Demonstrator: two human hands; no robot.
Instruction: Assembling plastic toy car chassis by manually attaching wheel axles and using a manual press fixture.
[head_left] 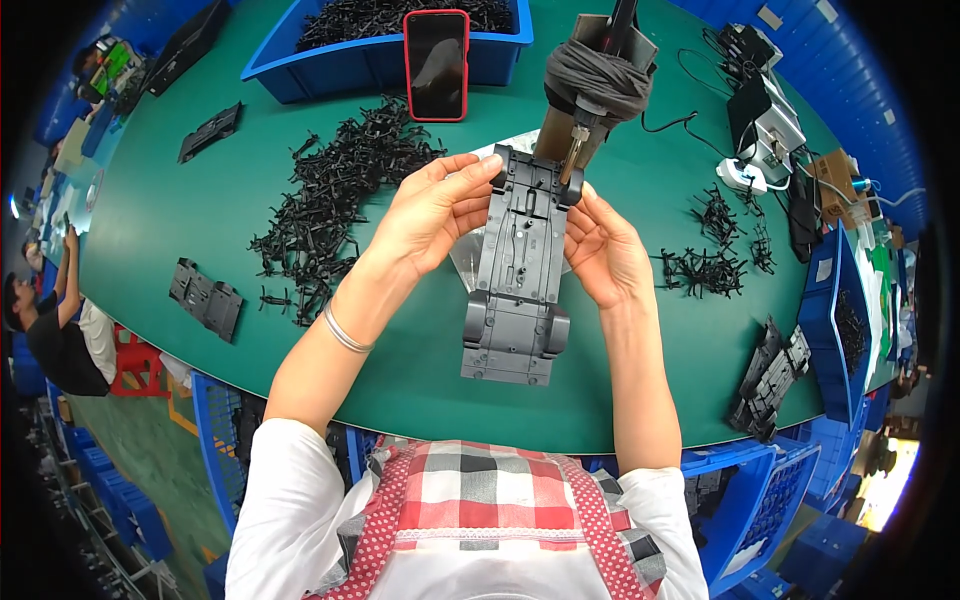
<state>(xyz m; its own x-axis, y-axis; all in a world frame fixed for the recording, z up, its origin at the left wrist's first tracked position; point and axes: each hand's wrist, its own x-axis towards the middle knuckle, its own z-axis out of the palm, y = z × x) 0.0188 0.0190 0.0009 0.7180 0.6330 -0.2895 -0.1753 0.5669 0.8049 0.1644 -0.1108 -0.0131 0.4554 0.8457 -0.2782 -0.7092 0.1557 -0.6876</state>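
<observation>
Between both hands I hold a long dark grey plastic chassis plate (pixel 520 250), with arched wheel-well shapes near its corners. My left hand (pixel 435 208) is closed on its far left edge, thumb on top at the corner. At the far right edge my right hand (pixel 605 240) grips it, partly hidden behind the plate. The metal bit of an upright driver tool (pixel 578 145) reaches down to the plate's far right corner; I cannot tell whether it touches. Dark cloth (pixel 600 80) is wrapped around the tool. Behind the plate, a clear plastic bag (pixel 466 258) is partly visible.
A pile of small black plastic parts (pixel 330 200) spreads left of my hands, with smaller heaps (pixel 705 270) at right. A blue bin (pixel 370 65) and a red-cased phone (pixel 437 65) stand behind. Other plates (pixel 207 298) lie around the green table. At far left sits another person (pixel 65 330).
</observation>
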